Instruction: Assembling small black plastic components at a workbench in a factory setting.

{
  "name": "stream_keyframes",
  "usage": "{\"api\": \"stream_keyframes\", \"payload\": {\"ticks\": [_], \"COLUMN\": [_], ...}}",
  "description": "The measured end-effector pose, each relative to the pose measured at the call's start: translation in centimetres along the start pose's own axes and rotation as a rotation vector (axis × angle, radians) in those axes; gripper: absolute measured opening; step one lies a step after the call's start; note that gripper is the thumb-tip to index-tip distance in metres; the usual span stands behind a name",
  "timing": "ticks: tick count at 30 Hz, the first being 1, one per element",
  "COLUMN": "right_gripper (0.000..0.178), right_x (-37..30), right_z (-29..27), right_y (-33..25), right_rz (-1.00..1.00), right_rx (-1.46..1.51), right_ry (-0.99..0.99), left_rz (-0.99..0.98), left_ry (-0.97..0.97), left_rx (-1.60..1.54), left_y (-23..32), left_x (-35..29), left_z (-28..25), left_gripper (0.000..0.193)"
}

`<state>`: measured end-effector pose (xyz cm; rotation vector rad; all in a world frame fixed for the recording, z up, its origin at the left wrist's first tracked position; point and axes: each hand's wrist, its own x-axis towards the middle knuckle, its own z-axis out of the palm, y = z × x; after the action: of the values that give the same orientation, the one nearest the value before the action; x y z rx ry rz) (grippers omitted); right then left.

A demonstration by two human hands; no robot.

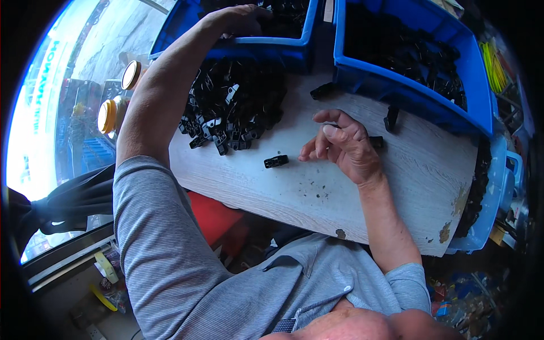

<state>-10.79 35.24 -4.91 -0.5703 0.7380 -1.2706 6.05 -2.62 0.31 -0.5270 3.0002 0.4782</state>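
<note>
My left hand (pixel 242 21) reaches over the near wall of the left blue bin (pixel 266 41), among dark parts inside. Its fingertips are lost against those parts, so whether it grips anything is hidden. Above the table, my right hand (pixel 345 144) is half curled, with fingers apart and nothing visible in them. A small black plastic part (pixel 276 162) lies on the tabletop just left of its fingertips. Another black part (pixel 375 142) shows partly behind that hand. Left of both, below the bin, is a heap of black plastic parts (pixel 232 107) with some shiny metal pieces.
A second blue bin (pixel 396 82) with black parts stands at the right. Single black parts (pixel 391 118) lie near it on the pale wooden table (pixel 255 190). Jars with yellowish lids (pixel 106 116) stand by the window. A light blue tub (pixel 498 198) sits past the table's right edge.
</note>
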Motion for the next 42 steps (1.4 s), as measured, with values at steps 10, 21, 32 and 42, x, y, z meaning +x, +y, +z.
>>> {"api": "stream_keyframes", "payload": {"ticks": [10, 21, 32, 42], "right_gripper": [0.043, 0.045, 0.043, 0.040], "right_x": [0.1, 0.0, 0.2, 0.4], "right_z": [0.9, 1.2, 1.3, 1.1], "right_y": [-0.1, -0.4, -0.2, 0.0], "right_rz": [-0.001, 0.024, 0.008, 0.011], "right_rx": [-0.029, -0.016, -0.028, -0.024], "right_ry": [-0.013, 0.012, 0.002, -0.008], "left_rz": [-0.141, -0.330, -0.529, -0.599], "left_ry": [0.189, 1.090, 1.233, 1.212], "left_rx": [-0.320, -0.658, 0.114, 0.022], "left_y": [3.9, 7.2, 11.7, 13.1], "left_x": [-2.2, -9.8, -15.9, -14.9], "left_z": [-3.5, -3.5, 7.0, 7.8], "left_gripper": [0.050, 0.031, 0.045, 0.037]}}
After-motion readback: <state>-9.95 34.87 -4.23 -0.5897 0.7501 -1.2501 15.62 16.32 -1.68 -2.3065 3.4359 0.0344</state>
